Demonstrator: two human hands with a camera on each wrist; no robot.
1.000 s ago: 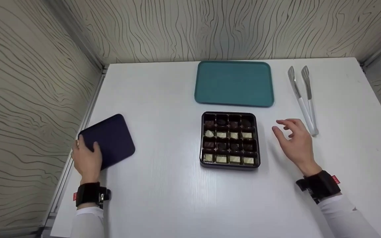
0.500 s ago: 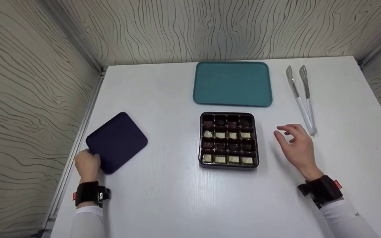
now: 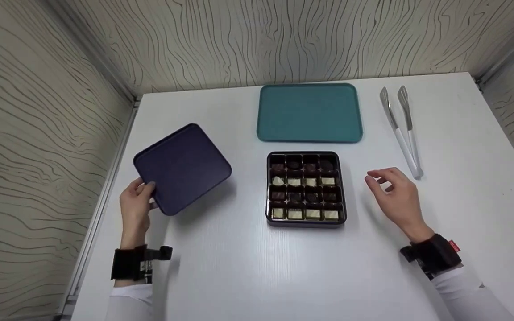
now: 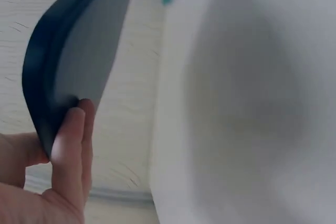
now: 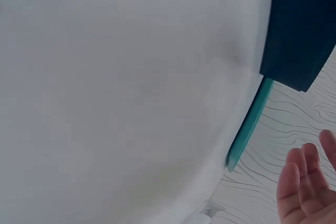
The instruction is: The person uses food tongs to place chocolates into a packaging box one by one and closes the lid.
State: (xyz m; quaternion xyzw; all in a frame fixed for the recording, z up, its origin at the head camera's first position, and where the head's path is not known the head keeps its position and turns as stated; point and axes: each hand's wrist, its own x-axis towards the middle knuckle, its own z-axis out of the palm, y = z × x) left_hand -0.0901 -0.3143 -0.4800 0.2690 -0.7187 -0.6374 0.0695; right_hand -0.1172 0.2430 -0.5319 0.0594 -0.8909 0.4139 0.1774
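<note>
In the head view my left hand (image 3: 135, 207) holds a dark blue square lid (image 3: 184, 168) by its near left corner, thumb on top and fingers beneath. The lid is tilted above the table at the left, its shadow falling below. From the left wrist, its hollow grey underside (image 4: 94, 45) shows, with fingertips pressed inside the rim. A dark square box (image 3: 306, 224) of chocolates lies at the middle, white and dark pieces in separate compartments. To its right, my right hand (image 3: 397, 198) hovers with fingers loosely bent, holding nothing.
Behind the box lies a teal tray (image 3: 309, 113). Metal tongs (image 3: 406, 142) with white handles rest at the right, spread apart, beyond my right hand. Wood-patterned panels (image 3: 248, 40) stand along the back and both sides of the white table (image 3: 239, 276).
My left hand has taken hold of the lid's corner, lifted it off the table and moved it right and away from me. The right hand has barely moved.
</note>
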